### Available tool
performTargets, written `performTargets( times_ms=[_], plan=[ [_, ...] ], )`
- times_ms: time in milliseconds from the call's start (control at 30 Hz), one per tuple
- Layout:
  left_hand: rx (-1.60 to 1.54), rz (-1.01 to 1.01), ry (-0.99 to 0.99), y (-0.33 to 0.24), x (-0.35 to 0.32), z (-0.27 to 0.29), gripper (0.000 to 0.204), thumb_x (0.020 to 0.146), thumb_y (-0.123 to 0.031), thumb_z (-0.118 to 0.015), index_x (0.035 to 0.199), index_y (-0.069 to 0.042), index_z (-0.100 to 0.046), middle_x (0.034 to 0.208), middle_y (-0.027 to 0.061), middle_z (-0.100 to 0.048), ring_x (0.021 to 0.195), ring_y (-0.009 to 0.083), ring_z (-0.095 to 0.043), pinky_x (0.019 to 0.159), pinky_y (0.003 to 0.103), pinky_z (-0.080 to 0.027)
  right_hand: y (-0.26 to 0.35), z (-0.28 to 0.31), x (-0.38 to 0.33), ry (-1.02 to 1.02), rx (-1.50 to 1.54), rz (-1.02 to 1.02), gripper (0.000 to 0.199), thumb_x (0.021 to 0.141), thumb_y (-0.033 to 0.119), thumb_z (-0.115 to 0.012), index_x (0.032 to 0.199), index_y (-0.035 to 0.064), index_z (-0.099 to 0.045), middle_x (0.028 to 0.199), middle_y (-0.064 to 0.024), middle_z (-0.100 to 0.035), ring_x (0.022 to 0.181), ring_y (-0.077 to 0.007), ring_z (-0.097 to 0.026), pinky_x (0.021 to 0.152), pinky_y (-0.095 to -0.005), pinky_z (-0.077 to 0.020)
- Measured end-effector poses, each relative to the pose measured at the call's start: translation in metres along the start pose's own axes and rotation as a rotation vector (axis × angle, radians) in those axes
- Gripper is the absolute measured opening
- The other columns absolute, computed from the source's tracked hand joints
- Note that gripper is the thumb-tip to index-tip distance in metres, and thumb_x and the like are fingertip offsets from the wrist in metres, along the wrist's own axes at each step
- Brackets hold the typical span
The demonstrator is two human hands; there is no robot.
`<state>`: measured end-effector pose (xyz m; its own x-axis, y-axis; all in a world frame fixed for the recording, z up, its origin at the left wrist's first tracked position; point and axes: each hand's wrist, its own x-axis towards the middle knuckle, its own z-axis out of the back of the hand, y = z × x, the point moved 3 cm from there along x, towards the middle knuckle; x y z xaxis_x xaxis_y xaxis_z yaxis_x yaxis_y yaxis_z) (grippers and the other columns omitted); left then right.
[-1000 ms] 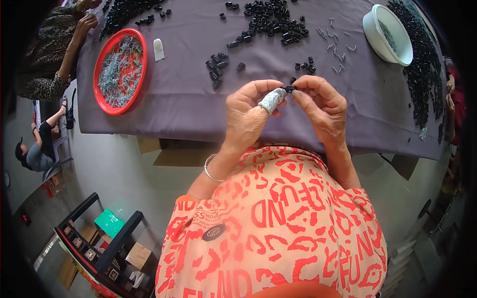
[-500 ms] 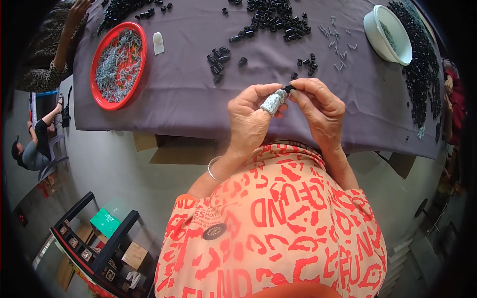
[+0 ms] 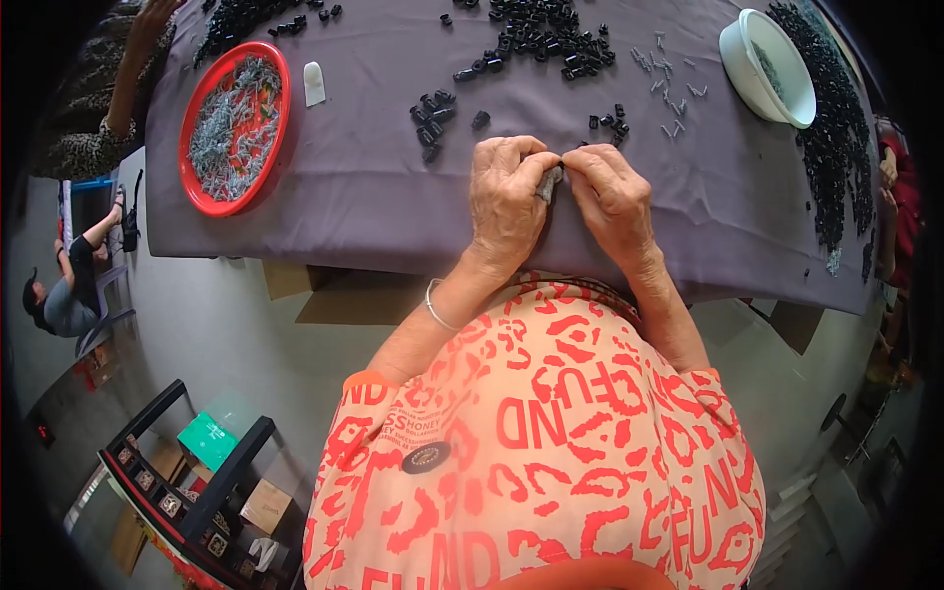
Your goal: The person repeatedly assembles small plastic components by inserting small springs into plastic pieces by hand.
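Note:
My left hand (image 3: pixel 504 202) and my right hand (image 3: pixel 614 200) meet above the near part of the table, fingertips pinched together. Between the fingertips a sliver of a small black plastic piece (image 3: pixel 560 163) shows; the fingers hide most of it. A grey speckled wrap (image 3: pixel 548 184) covers a finger of the left hand and is partly hidden. Just beyond the hands lie a small cluster of black plastic pieces (image 3: pixel 431 124), a single piece (image 3: pixel 481 120) and another small group (image 3: pixel 619 126). Thin grey pins (image 3: pixel 674 96) are scattered farther right.
A red basin (image 3: pixel 281 118) of grey bits stands at the left, beside a white tab (image 3: pixel 314 85). A white bowl (image 3: pixel 739 71) sits at the right, near a long black heap (image 3: pixel 831 167). More black pieces (image 3: pixel 531 39) lie farther back. A person's arm (image 3: pixel 126 88) reaches in at far left.
Both hands have turned knuckles-up and closed in around the black piece, which is now mostly covered. The wrapped finger has tucked under the left hand.

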<state>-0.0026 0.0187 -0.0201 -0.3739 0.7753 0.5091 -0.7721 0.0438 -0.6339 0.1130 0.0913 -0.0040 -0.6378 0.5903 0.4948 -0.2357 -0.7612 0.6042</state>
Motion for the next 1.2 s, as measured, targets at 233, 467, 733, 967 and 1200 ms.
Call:
performTargets(
  times_ms=[233,467,733,967,1200],
  plan=[
    [-0.037,0.072,0.085,-0.003,0.006,0.013,0.024,0.073,0.003,-0.061,0.096,-0.003,-0.063,0.090,0.0116,-0.058,0.086,0.0281,-0.054,0.077,0.037,-0.045,0.001,-0.001,0.000,0.042,-0.009,0.014,0.022,0.075,-0.008,-0.062,0.096,-0.0004,-0.060,0.087,-0.0133,-0.062,0.079,-0.0286,-0.062,0.069,-0.0343,-0.0508],
    [-0.248,0.183,0.244,0.005,0.012,0.020,0.023,0.077,0.007,-0.055,0.099,0.003,-0.059,0.086,0.0174,-0.057,0.076,0.0319,-0.059,0.067,0.038,-0.048,-0.001,-0.002,0.004,0.116,-0.037,0.033,0.023,0.075,-0.008,-0.061,0.096,0.0004,-0.059,0.085,-0.0133,-0.061,0.079,-0.0291,-0.061,0.069,-0.0357,-0.0503],
    [-0.001,0.239,0.302,0.006,0.012,0.012,0.015,0.074,-0.003,-0.067,0.088,-0.006,-0.065,0.084,0.0100,-0.063,0.077,0.0293,-0.063,0.066,0.038,-0.050,-0.003,-0.004,0.008,0.110,0.040,-0.022,0.019,0.077,-0.007,-0.060,0.094,0.0006,-0.061,0.085,-0.0116,-0.060,0.077,-0.0274,-0.061,0.067,-0.0345,-0.0497],
    [0.026,0.241,0.252,0.005,0.008,0.010,0.010,0.076,-0.009,-0.067,0.086,-0.009,-0.065,0.082,0.0071,-0.057,0.077,0.0277,-0.060,0.063,0.039,-0.049,-0.006,-0.010,0.004,0.066,0.110,-0.135,0.019,0.076,-0.006,-0.063,0.094,0.0011,-0.061,0.084,-0.0086,-0.060,0.069,-0.0181,-0.061,0.062,-0.0281,-0.0494],
    [-0.053,0.228,0.283,0.012,0.008,0.014,0.015,0.075,-0.006,-0.065,0.090,-0.007,-0.066,0.083,0.0090,-0.057,0.081,0.0274,-0.058,0.069,0.038,-0.048,-0.009,-0.013,0.005,0.063,0.132,-0.116,0.019,0.076,-0.005,-0.066,0.092,0.0012,-0.061,0.080,-0.0063,-0.059,0.066,-0.0136,-0.059,0.060,-0.0254,-0.0486]
  ],
)
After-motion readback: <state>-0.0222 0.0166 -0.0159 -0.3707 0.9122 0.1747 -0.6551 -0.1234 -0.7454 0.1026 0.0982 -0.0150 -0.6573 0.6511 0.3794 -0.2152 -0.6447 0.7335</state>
